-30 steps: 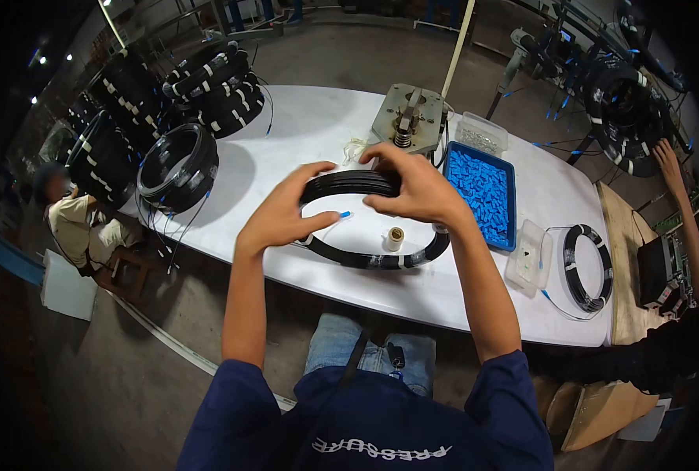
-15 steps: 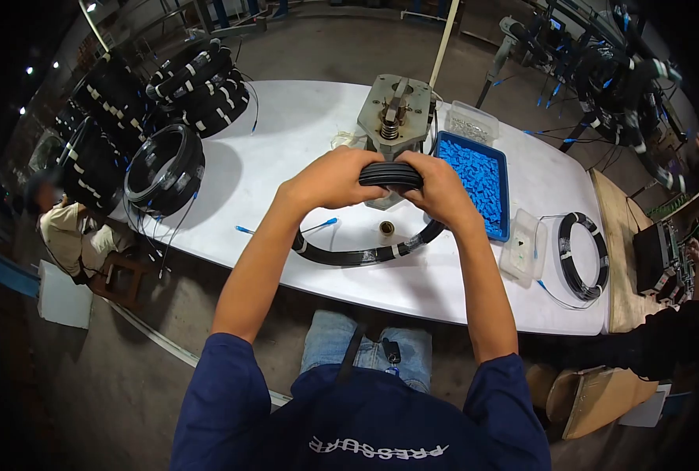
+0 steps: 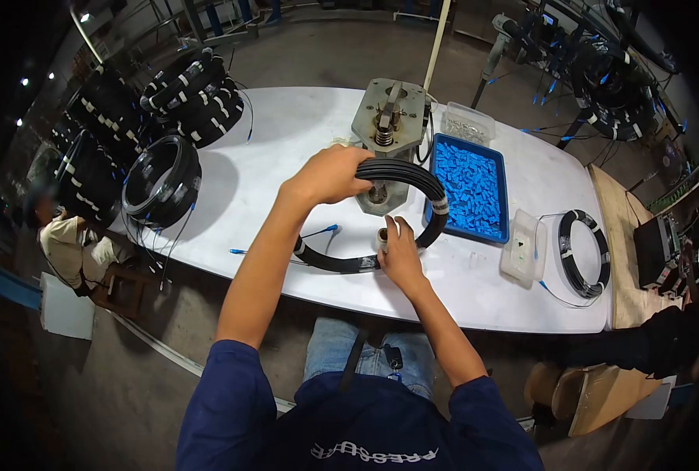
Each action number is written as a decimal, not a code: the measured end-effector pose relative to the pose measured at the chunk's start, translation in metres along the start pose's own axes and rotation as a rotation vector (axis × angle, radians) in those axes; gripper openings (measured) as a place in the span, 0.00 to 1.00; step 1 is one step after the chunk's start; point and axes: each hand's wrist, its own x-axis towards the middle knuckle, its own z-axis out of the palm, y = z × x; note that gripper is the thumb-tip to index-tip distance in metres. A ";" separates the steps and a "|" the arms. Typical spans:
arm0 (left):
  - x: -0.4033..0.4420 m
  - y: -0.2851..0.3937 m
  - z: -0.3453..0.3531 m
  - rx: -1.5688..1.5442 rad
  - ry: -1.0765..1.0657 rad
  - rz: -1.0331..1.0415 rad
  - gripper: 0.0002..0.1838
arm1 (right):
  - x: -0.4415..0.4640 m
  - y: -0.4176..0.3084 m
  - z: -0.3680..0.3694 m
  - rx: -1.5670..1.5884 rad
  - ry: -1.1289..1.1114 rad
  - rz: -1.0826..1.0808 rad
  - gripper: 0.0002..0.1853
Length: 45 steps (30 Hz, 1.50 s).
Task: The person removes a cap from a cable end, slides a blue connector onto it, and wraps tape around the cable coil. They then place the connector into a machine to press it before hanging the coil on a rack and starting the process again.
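A coil of black cable (image 3: 418,177) with whitish tape bands lies partly raised in front of the metal bench machine (image 3: 387,125). My left hand (image 3: 330,174) is closed round the coil's far left side, thumb on the inner edge. Inside the loop, my right hand (image 3: 401,253) has its fingers and thumb around a small hollow, brass-coloured ring (image 3: 381,235), which is partly hidden by them. Blue connectors (image 3: 332,228) on the cable ends rest on the table at the coil's left.
A blue tray (image 3: 506,212) of small blue parts stands right of the machine, beside clear plastic boxes (image 3: 524,250). Another black coil (image 3: 567,267) lies at the table's right end. Stacked coils (image 3: 161,184) stand on the left; a person (image 3: 71,239) sits beyond them.
My right hand has let go of the coil's far side and come down toward me to the small ring. My left hand stays on the coil.
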 end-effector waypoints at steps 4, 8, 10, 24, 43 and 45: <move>-0.003 0.012 -0.006 -0.160 -0.057 -0.034 0.13 | 0.004 0.011 0.009 0.030 -0.240 0.054 0.29; 0.002 -0.012 0.006 -0.370 0.001 0.167 0.18 | 0.007 0.003 -0.002 0.101 -0.224 0.089 0.25; 0.000 -0.015 -0.002 -0.598 -0.093 0.056 0.20 | 0.009 0.001 -0.011 0.392 -0.146 0.143 0.22; -0.004 -0.031 -0.007 -0.764 -0.088 0.003 0.27 | 0.039 -0.036 -0.061 1.997 0.078 0.653 0.23; -0.007 -0.034 0.008 -0.668 -0.004 0.134 0.18 | 0.063 -0.078 -0.029 2.184 0.088 0.635 0.19; -0.007 -0.034 0.008 -0.692 -0.007 0.149 0.18 | 0.061 -0.079 -0.027 2.166 0.080 0.596 0.19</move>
